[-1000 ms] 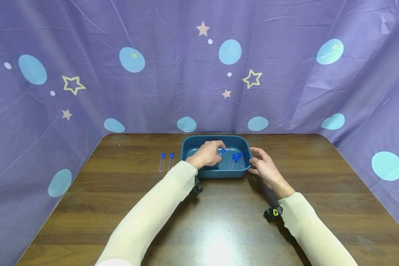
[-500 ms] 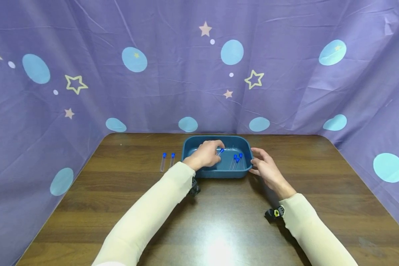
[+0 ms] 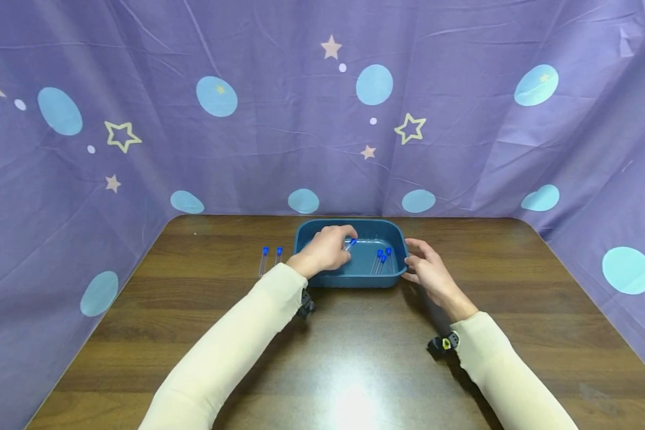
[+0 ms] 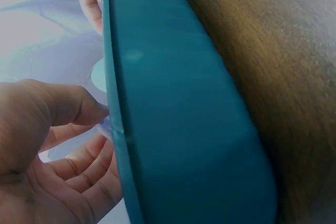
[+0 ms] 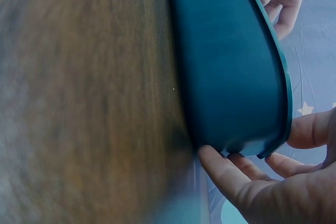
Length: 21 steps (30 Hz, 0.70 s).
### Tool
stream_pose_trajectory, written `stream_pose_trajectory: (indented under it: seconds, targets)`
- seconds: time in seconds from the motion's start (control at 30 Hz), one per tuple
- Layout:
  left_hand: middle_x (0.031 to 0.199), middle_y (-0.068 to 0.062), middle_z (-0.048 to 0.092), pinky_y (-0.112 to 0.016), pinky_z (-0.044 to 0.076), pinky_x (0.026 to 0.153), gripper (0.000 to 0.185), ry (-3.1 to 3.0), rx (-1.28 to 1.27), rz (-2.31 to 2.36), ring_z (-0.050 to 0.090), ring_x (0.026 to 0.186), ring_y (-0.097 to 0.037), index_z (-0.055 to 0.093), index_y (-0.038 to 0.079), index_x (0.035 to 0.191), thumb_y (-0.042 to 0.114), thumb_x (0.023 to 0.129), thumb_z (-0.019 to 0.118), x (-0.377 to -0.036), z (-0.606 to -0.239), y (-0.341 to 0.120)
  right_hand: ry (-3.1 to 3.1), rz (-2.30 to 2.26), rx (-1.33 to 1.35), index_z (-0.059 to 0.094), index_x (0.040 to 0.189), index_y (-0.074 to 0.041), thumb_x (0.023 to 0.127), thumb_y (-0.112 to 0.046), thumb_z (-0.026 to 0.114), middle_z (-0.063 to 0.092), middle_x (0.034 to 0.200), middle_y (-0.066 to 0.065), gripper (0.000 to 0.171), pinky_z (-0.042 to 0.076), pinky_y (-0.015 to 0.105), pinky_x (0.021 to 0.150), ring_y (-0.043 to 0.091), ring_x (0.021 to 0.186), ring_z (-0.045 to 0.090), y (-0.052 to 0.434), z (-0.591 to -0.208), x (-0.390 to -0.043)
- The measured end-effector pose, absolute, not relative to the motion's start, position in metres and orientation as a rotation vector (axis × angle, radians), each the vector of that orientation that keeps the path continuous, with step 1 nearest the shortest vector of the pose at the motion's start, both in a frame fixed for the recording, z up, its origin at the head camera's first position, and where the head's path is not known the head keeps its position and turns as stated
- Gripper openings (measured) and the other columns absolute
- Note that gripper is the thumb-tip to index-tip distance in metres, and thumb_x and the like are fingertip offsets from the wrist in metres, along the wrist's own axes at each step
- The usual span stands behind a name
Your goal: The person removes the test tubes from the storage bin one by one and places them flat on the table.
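My left hand (image 3: 326, 248) is over the left half of a blue plastic bin (image 3: 362, 282), pinching a clear test tube (image 3: 350, 243) with a blue cap. In the left wrist view, thumb and fingers meet at the tube behind the bin's rim, which hides most of it. At the bin's right end, my right hand (image 3: 431, 273) grips the wall. The right wrist view shows its thumb (image 5: 310, 130) at the rim and its fingers (image 5: 223, 171) against the outside. Three blue-capped test tubes (image 3: 383, 260) lie together in the bin's right half.
Two more capped test tubes (image 3: 264, 261) lie side by side on the wooden table (image 3: 365, 334), left of the bin; my left forearm partly covers them. A purple curtain (image 3: 279, 119) hangs directly behind the table's back edge.
My left hand has shifted slightly left inside the bin, with the test tube still pinched. The right hand holds its place at the bin's end.
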State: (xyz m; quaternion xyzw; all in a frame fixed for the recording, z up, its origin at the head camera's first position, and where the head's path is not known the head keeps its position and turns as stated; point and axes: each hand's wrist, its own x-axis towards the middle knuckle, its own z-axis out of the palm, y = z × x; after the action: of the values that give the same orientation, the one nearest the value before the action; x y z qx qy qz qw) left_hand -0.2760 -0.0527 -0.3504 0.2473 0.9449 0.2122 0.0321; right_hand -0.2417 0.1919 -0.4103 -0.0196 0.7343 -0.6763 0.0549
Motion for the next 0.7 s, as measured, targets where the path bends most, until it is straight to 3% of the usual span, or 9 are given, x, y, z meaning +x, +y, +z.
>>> stream_pose_trajectory:
  seconds: [0.7]
  targets:
    - [0.077,-0.004,0.052,-0.029,0.038,0.057,0.043,2.946,0.807,0.589,0.048,0.064,-0.017,0.056,0.012,0.129,0.006,0.086,0.061,-0.265,-0.347,-0.069,2.228,-2.057,-0.050,0.027,0.146,-0.002,0.094,0.001,0.038,0.033,0.137,0.030,0.053,0.043,0.051,0.096,0.043,0.120,0.044,0.192,-0.410,-0.243]
